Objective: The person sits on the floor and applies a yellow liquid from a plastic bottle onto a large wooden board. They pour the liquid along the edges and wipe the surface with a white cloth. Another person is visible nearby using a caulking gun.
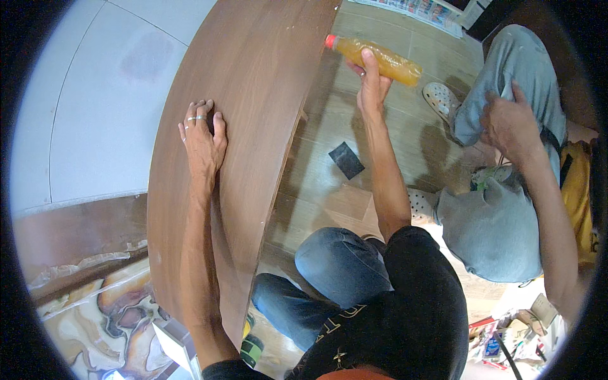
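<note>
My right hand (372,82) is wrapped round a clear plastic bottle (396,64) of yellow-orange liquid with a red cap. The bottle is tilted nearly flat, its cap pointing left toward the edge of the brown wooden table (253,82). My thumb lies along its near side, and it is held out over the floor, beyond the tabletop. On the table, my left hand (204,136) rests palm down with its fingers loosely bent and apart. Nothing shows in that hand.
To the right sits another person in grey jeans (491,234) and white clogs (441,100), one hand (512,121) over a knee. A dark flat rectangle (346,160) lies on the wood-look floor. Cluttered small items (510,339) fill the lower right. Printed sheets (421,11) lie at the top.
</note>
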`<state>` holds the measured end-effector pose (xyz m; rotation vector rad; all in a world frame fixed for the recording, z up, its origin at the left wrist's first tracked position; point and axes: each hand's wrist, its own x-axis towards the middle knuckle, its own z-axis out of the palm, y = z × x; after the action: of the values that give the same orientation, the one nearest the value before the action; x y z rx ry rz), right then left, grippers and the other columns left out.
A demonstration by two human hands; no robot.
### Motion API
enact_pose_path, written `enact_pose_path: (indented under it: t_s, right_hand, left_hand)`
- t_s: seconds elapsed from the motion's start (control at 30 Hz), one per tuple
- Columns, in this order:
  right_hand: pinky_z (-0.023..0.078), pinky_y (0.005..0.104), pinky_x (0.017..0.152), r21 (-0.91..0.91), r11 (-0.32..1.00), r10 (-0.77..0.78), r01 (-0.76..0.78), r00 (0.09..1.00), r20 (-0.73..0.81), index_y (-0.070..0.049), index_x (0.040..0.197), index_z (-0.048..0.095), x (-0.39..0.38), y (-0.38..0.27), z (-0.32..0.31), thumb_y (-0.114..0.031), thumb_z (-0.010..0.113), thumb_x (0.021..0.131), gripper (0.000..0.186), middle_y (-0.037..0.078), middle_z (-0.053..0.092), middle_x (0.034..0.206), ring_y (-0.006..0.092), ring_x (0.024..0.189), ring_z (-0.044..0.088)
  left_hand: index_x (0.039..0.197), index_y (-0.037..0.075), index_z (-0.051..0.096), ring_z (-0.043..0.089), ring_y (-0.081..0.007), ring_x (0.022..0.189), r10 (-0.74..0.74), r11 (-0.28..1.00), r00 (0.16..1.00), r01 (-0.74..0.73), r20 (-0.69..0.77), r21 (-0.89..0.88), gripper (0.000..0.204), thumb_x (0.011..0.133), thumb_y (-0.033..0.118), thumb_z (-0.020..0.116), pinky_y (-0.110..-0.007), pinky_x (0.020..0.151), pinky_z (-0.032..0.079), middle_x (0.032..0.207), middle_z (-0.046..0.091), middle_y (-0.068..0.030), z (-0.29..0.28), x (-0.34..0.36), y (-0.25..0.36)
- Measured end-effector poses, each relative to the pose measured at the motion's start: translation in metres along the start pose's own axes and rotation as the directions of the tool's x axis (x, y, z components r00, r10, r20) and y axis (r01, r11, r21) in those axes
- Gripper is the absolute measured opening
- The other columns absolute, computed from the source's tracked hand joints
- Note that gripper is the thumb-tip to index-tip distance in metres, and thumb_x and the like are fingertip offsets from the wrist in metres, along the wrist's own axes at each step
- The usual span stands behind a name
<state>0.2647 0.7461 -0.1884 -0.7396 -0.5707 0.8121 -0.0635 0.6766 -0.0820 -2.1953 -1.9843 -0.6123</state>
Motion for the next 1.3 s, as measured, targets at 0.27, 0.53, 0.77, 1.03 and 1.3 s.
enact_pose_path:
  t_s: [0.27,0.53,0.77,1.03,1.3]
  right_hand:
    - [0.057,0.0416,0.081,-0.110,0.994,0.009,-0.008,1.000,0.005,-0.001,0.120,0.058,-0.053,-0.012,-0.007,-0.020,0.066,0.093,0.034,0.010,0.065,0.111,0.0217,0.100,0.066]
    - [0.055,0.0385,0.088,-0.098,0.993,0.062,-0.063,0.998,-0.014,-0.001,0.126,0.055,-0.055,-0.017,-0.003,-0.019,0.065,0.093,0.038,0.009,0.063,0.116,0.0196,0.105,0.063]
    - [0.044,0.0333,0.100,-0.080,0.983,0.168,-0.165,0.985,0.034,-0.001,0.129,0.056,-0.137,-0.038,-0.016,-0.016,0.064,0.094,0.039,0.008,0.061,0.120,0.0187,0.112,0.057]
    - [0.056,0.0397,0.089,-0.110,0.993,0.052,-0.044,0.997,0.063,-0.003,0.131,0.052,-0.114,-0.031,-0.013,-0.020,0.066,0.094,0.043,0.007,0.063,0.117,0.0177,0.108,0.061]
    - [0.057,0.0383,0.084,-0.105,0.994,0.033,-0.026,0.997,0.065,-0.003,0.127,0.053,-0.070,-0.035,0.003,-0.022,0.065,0.094,0.040,0.010,0.064,0.115,0.0195,0.101,0.065]
  left_hand:
    - [0.127,0.009,0.059,0.041,-0.0330,0.138,-0.016,1.000,1.000,0.016,-0.004,-0.001,0.036,0.097,0.027,0.052,-0.063,0.114,0.022,0.138,0.053,-0.0136,0.000,-0.001,0.001]
    - [0.127,0.009,0.059,0.039,-0.0345,0.139,-0.022,1.000,1.000,0.022,0.000,-0.007,0.037,0.097,0.029,0.051,-0.063,0.114,0.022,0.139,0.051,-0.0151,-0.001,0.000,0.005]
    - [0.128,0.010,0.059,0.038,-0.0346,0.140,-0.040,0.999,0.999,0.040,0.003,0.001,0.039,0.097,0.031,0.050,-0.063,0.114,0.021,0.140,0.051,-0.0149,0.001,-0.003,-0.001]
    - [0.128,0.010,0.060,0.039,-0.0344,0.139,-0.042,0.999,0.999,0.042,-0.002,0.001,0.039,0.097,0.033,0.050,-0.063,0.114,0.022,0.142,0.051,-0.0145,0.001,-0.002,0.002]
    - [0.128,0.010,0.059,0.038,-0.0341,0.140,-0.045,0.999,0.999,0.045,-0.011,-0.022,0.041,0.097,0.034,0.050,-0.062,0.115,0.022,0.140,0.052,-0.0133,0.002,-0.003,0.002]
